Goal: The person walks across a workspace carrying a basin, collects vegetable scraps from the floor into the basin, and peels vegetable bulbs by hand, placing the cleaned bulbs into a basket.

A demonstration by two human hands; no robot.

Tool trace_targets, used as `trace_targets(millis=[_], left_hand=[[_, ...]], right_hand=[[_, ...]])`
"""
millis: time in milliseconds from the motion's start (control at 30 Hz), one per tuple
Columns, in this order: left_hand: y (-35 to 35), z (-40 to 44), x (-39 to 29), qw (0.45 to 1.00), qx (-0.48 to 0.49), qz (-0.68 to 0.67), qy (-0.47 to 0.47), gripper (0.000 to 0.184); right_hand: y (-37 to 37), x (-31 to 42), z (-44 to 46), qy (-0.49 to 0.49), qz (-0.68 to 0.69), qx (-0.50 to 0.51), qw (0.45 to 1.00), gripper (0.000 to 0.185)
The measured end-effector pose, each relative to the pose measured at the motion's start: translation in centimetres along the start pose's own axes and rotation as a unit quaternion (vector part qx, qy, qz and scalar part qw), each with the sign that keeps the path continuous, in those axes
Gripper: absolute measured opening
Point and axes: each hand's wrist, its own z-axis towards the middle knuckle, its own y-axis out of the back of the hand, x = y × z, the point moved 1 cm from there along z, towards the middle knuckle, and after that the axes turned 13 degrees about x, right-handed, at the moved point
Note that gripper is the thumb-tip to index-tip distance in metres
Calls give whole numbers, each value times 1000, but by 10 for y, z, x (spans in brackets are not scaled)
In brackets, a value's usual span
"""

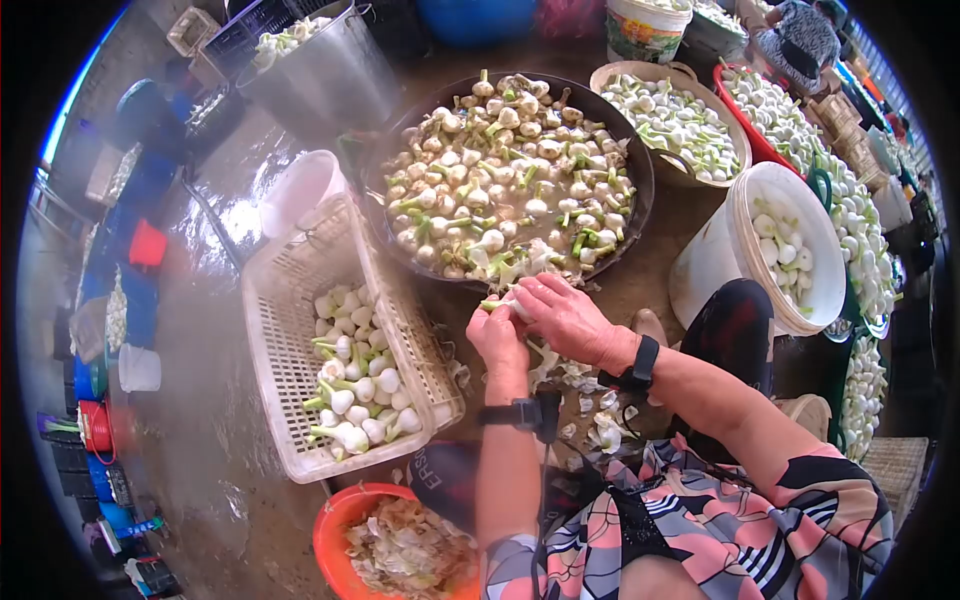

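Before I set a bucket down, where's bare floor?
Free: wet floor between white crate and small white bucket. Crowded: right side, with basin, basket, large bucket close together; peels below right hand.

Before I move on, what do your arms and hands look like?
The left hand and right hand are ungloved. Black bands circle both wrists, left band and right band. The right sleeve is patterned pink, grey, black and white.

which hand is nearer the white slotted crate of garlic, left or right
Left. The left hand is just to the picture's right of the crate, not touching it; the right hand is beyond the left one, farther from the crate.
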Motion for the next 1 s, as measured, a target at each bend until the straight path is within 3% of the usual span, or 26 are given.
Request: trace_targets(millis=[100, 200, 300, 400, 467, 567, 667, 800, 867, 1000], left_hand=[[-8, -7, -1, 1000, 8, -11, -2, 19], [-13, -9, -6, 996, 81, -20, 37, 20], [-18, -8, -6, 998, 49, 26, 5, 20], [-19, -8, -9, 995, 29, 93, -21, 20], [-22, -7, -11, 991, 20, 133, -23, 18], [-28, -7, -13, 994, 36, 106, -8, 16], [-28, -8, -12, 992, 116, -44, 18, 21], [-29, -9, -7, 994, 102, -34, -5, 24], [-22, -4, -5, 996, 89, -31, -2, 24], [-11, -6, -5, 997, 70, -10, 14, 28]], right_hand=[[2, -2, -4, -17, 18, 10, 1000, 46], [7, -19, -6, -49, 62, 9, 997, 49], [28, -22, -2, -95, 172, 69, 978, 48], [27, -43, -2, -189, 491, 112, 843, 47], [29, -47, 2, -233, 688, 83, 682, 44], [19, -54, 7, -240, 682, 91, 685, 44], [14, -47, 2, -184, 524, 28, 831, 40], [13, -34, -2, -86, 234, -29, 968, 41], [7, -28, 0, -20, 131, -87, 987, 43], [2, -17, 0, 8, 33, -57, 998, 47]])
